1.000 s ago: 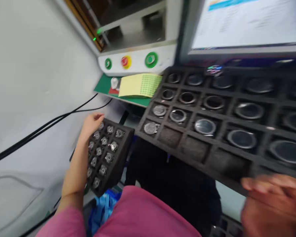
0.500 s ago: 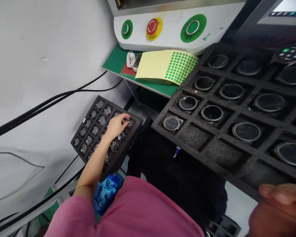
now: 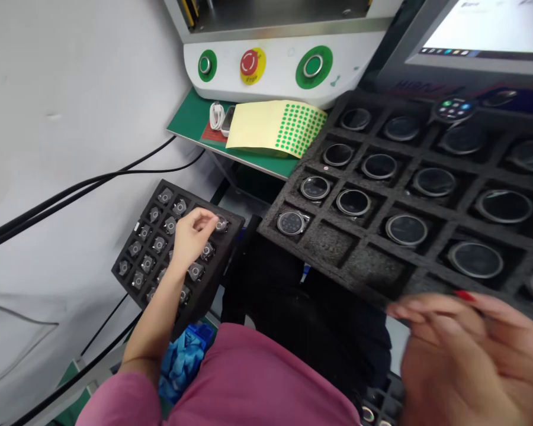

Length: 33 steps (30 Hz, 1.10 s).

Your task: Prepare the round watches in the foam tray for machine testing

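Observation:
My left hand [image 3: 194,236] reaches over a black foam tray [image 3: 206,283] on the left. Its thumb and fingertips are pinched together at the edge of a watch [image 3: 221,224] in the tray's corner; whether anything small is between them is hidden. More watches face up fill the tray's other pockets. In the lower right, my right hand [image 3: 475,361] is raised in front of the larger foam tray [image 3: 311,260], blurred by motion. Its fingers are bent and drawn together. A small red spot shows at one fingertip, too blurred to name. Round watches [image 3: 406,229] lie in the large tray's pockets.
A machine panel [image 3: 275,74] carries green buttons and a red stop button [image 3: 249,62]. Below it, a sheet of green dot stickers [image 3: 299,130] and a coiled white cable [image 3: 217,115] lie on a green shelf. Black cables [image 3: 71,198] cross the left side. A monitor [image 3: 488,29] stands upper right.
My right hand has risen farther into view from the lower right. My left hand has shifted slightly off the corner watch, uncovering more of it. The whole view has turned a little right.

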Each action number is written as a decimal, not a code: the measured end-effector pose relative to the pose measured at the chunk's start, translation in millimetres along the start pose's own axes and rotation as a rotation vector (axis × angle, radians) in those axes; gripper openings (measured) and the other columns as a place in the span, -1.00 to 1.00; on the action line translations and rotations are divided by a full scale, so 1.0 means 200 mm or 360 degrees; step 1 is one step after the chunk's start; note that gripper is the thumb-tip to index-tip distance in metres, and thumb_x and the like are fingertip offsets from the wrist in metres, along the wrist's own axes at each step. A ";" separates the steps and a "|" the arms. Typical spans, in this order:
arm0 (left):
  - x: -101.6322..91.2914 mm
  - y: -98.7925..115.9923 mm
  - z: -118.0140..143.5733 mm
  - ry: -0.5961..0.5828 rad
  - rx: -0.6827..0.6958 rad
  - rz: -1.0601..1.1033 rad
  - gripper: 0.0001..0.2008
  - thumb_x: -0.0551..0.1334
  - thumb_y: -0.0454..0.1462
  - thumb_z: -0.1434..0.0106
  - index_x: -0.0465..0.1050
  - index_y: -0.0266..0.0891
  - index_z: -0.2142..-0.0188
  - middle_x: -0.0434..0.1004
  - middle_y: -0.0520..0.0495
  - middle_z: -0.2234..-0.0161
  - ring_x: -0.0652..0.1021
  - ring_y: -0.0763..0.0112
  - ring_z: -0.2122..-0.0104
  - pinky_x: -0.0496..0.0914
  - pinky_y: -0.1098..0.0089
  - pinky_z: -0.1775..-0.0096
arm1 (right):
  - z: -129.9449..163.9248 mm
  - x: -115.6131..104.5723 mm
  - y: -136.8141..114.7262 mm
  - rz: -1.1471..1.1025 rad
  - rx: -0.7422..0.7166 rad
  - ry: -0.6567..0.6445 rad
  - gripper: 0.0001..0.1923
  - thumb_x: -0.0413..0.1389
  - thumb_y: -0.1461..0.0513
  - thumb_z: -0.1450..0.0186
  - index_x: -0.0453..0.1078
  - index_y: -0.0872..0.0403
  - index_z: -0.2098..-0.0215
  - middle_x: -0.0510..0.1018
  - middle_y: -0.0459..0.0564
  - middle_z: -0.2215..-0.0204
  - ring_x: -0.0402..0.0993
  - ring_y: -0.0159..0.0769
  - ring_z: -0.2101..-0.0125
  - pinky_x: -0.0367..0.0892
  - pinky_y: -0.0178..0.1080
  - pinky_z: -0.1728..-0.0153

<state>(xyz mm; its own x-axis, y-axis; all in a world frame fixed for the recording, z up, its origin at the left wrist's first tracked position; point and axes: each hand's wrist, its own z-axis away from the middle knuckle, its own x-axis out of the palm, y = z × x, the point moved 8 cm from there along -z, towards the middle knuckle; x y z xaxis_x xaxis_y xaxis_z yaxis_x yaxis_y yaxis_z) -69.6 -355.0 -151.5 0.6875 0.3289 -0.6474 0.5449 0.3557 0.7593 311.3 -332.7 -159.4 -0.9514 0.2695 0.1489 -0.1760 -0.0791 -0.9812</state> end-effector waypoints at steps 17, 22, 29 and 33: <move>0.74 0.74 0.35 -0.0845 -0.0126 0.1200 -0.87 0.36 -0.40 -0.16 0.50 -0.24 0.49 0.67 0.06 0.51 0.65 0.53 0.53 0.53 0.65 0.42 | 0.05 0.11 -0.10 -0.0394 -0.0154 0.0005 -0.62 0.21 0.48 -0.18 0.29 -0.03 0.16 0.60 -0.25 0.47 0.55 -0.51 0.48 0.51 -0.46 0.39; 0.82 0.76 0.35 -0.0915 -0.0119 0.1056 -0.87 0.36 -0.39 -0.18 0.55 -0.22 0.49 0.67 0.05 0.50 0.62 0.58 0.57 0.50 0.68 0.44 | 0.04 -0.08 -0.16 -0.0211 -0.0283 0.0074 -0.65 0.22 0.44 -0.21 0.25 -0.02 0.17 0.59 -0.23 0.47 0.54 -0.47 0.51 0.49 -0.41 0.43; 0.67 0.63 0.16 -0.0278 -0.0113 0.1027 -0.92 0.41 -0.32 -0.07 0.54 -0.23 0.49 0.59 0.08 0.57 0.54 0.58 0.60 0.48 0.64 0.47 | -0.24 -0.72 -0.15 0.0210 -0.0296 0.0665 -0.55 0.37 0.26 -0.01 0.24 0.01 0.26 0.53 -0.25 0.56 0.46 -0.43 0.57 0.41 -0.35 0.47; 0.68 0.58 0.17 -0.0357 -0.0203 0.0979 -0.90 0.41 -0.31 -0.05 0.52 -0.23 0.50 0.56 0.08 0.58 0.55 0.56 0.58 0.49 0.61 0.44 | -0.41 -0.80 0.01 0.0275 -0.0127 0.0594 -0.50 0.41 0.22 0.10 0.27 0.05 0.28 0.47 -0.25 0.63 0.38 -0.45 0.62 0.32 -0.39 0.57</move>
<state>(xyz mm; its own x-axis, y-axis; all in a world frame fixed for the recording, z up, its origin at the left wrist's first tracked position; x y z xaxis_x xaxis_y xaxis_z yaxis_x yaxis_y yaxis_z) 103.1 -298.5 -149.2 0.9456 0.3200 -0.0591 -0.0300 0.2665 0.9634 484.2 -296.6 -195.4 -0.8059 0.5891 -0.0587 0.0120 -0.0830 -0.9965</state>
